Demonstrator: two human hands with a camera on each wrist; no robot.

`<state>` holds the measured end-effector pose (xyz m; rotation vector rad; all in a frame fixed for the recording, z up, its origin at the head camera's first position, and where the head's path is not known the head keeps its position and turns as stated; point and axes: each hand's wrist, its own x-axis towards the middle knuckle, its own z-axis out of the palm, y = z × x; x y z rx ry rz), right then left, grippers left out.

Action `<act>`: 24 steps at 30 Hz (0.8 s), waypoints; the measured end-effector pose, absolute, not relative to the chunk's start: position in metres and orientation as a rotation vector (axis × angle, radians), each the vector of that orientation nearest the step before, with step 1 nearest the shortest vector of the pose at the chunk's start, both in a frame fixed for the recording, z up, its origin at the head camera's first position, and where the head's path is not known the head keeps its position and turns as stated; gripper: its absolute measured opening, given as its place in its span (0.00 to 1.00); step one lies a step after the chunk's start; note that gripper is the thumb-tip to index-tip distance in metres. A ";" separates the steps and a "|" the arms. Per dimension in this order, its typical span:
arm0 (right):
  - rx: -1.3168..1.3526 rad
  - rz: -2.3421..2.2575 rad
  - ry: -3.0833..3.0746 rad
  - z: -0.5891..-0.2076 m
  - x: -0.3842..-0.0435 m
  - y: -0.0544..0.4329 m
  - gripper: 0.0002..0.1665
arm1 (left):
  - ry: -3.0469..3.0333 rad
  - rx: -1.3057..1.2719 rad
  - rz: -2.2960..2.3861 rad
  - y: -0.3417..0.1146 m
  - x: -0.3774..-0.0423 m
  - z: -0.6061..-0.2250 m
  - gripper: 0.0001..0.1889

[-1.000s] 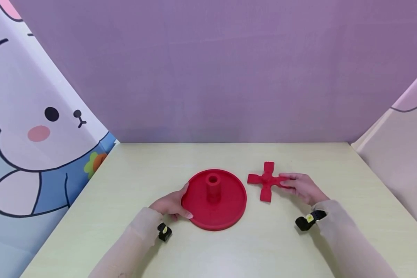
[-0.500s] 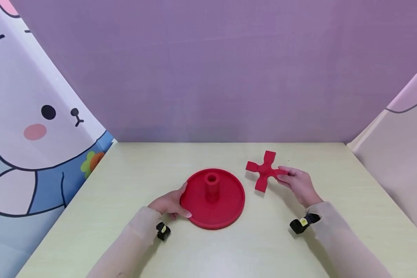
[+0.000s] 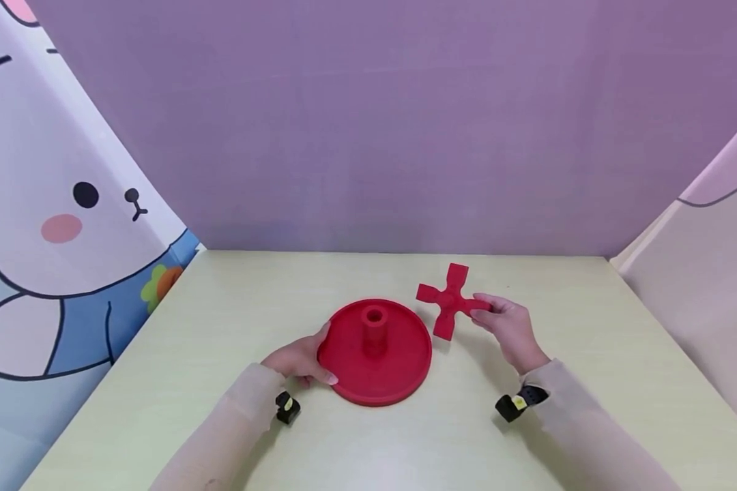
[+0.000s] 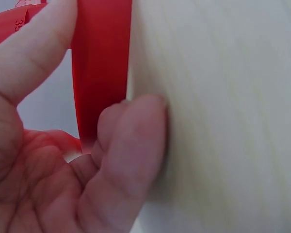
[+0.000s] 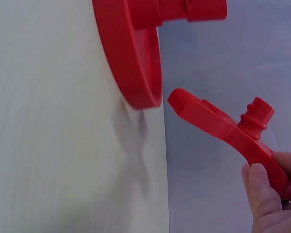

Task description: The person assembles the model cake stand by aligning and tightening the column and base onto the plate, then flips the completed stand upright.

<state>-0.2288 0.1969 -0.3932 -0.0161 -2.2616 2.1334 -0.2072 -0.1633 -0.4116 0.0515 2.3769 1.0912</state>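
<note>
At the far left I see a white and blue wall hanging (image 3: 67, 204) printed with a cartoon animal with a pink cheek, and it runs down beside a pale wood-grained table (image 3: 368, 453). From the near left a pale, loose sleeve (image 3: 230, 423) reaches in, a small black wrist device (image 3: 287, 408) at its cuff. The person's left hand (image 3: 299, 358) is partly closed, thumb and fingers curved about the left rim of a round, shallow red dish (image 3: 402, 368). The dish sits on the table around the middle of the scene, and a hollow red post (image 3: 375, 335) stands upright at its centre. Behind, along the far side, rises a plain purple backdrop (image 3: 368, 123). Just to the right of the dish, a flat red cross with four flared arms (image 3: 450, 301) hangs above the table, a little tilted and apart from the dish; its short ribbed red stub (image 5: 257, 118) points upward. The person's right hand (image 3: 510, 329) pinches the cross's right arm between nearly closed thumb and fingers. Another black wrist device (image 3: 521, 402) and pale sleeve (image 3: 583, 419) follow, and a whitish cloth panel (image 3: 700, 307) closes the right side.
</note>
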 end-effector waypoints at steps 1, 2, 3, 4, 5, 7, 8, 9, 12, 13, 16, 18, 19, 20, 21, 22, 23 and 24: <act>-0.016 2.131 -2.261 -0.393 -0.228 0.194 0.26 | 2.375 0.051 1.088 -0.163 -0.207 -0.412 0.60; -0.018 2.121 -2.266 -0.392 -0.228 0.191 0.26 | 2.373 0.051 1.088 -0.164 -0.207 -0.412 0.60; -0.020 2.114 -2.265 -0.392 -0.227 0.188 0.25 | 2.373 0.048 1.087 -0.164 -0.207 -0.412 0.60; -0.020 2.105 -2.262 -0.392 -0.227 0.185 0.25 | 2.375 0.054 1.083 -0.164 -0.207 -0.413 0.60; -0.023 2.092 -2.264 -0.391 -0.227 0.183 0.24 | 2.375 0.055 1.089 -0.164 -0.207 -0.412 0.60; -0.038 2.066 -2.266 -0.390 -0.226 0.178 0.23 | 2.376 0.055 1.102 -0.165 -0.208 -0.412 0.60; -0.049 2.059 -2.266 -0.390 -0.225 0.175 0.23 | 2.375 0.056 1.107 -0.165 -0.208 -0.412 0.60; -0.061 2.055 -2.264 -0.389 -0.224 0.172 0.23 | 2.374 0.056 1.109 -0.165 -0.208 -0.413 0.60; -0.078 2.042 -2.262 -0.389 -0.224 0.162 0.22 | 2.367 0.055 1.122 -0.165 -0.208 -0.413 0.60; -0.079 2.034 -2.263 -0.389 -0.224 0.159 0.22 | 2.366 0.058 1.123 -0.165 -0.208 -0.413 0.60; -0.081 2.013 -2.261 -0.389 -0.224 0.151 0.21 | 2.363 0.063 1.129 -0.164 -0.208 -0.413 0.60; -0.081 1.997 -2.261 -0.389 -0.225 0.145 0.21 | 2.361 0.063 1.131 -0.164 -0.208 -0.413 0.60; -0.083 1.985 -2.264 -0.389 -0.226 0.143 0.20 | 2.360 0.062 1.133 -0.164 -0.208 -0.413 0.60; -0.083 1.980 -2.263 -0.389 -0.226 0.140 0.20 | 2.359 0.063 1.135 -0.164 -0.208 -0.413 0.60; -0.081 1.975 -2.260 -0.389 -0.227 0.138 0.20 | 2.357 0.064 1.134 -0.164 -0.207 -0.413 0.60; -0.074 1.968 -2.261 -0.389 -0.227 0.136 0.20 | 2.356 0.066 1.134 -0.165 -0.207 -0.412 0.60; -0.065 1.962 -2.264 -0.390 -0.228 0.134 0.20 | 2.354 0.069 1.134 -0.165 -0.207 -0.412 0.60; -0.056 1.956 -2.266 -0.390 -0.228 0.132 0.19 | 2.352 0.072 1.134 -0.166 -0.207 -0.412 0.60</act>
